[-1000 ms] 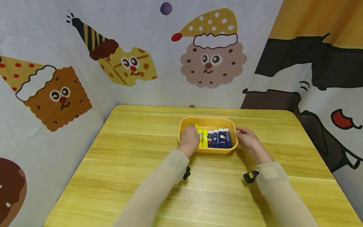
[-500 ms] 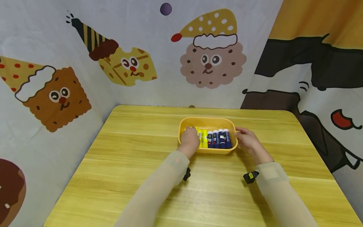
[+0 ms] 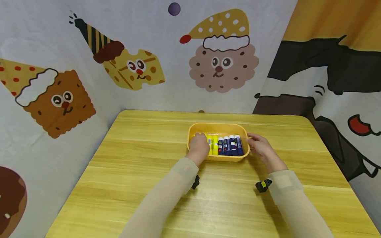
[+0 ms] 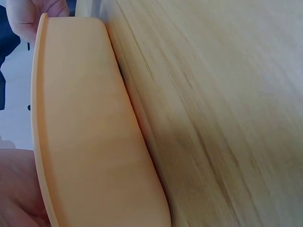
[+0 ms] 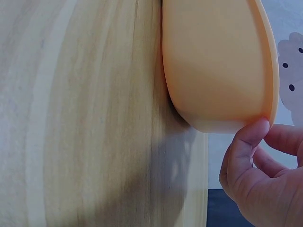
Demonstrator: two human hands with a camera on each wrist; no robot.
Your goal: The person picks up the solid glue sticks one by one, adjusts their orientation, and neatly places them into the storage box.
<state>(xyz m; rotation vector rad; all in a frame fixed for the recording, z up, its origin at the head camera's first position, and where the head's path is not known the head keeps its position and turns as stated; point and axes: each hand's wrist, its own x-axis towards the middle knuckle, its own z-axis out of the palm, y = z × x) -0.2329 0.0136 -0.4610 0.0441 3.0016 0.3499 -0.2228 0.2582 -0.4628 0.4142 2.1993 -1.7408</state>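
A yellow-orange plastic bin (image 3: 226,158) sits on the table. In it lie yellow glue sticks (image 3: 215,144) at the left and several dark blue glue sticks with white caps (image 3: 233,146) at the right, side by side. My left hand (image 3: 198,146) reaches over the near rim into the left end, among the yellow sticks. Its fingertips are hidden, so its grip does not show. In the left wrist view the bin's outer wall (image 4: 90,118) covers most of that hand. My right hand (image 5: 265,175) pinches the bin's rim at its right end between thumb and fingers.
The bin stands toward the back of a wood-grain table (image 3: 143,148). A white cloth (image 3: 143,99) printed with cartoon biscuits hangs behind and at the left. A small black device (image 3: 263,185) is worn at the right wrist.
A yellow glue stick's end by my left fingers sits slightly lower in the bin than a second ago. My right hand and the bin have not moved.
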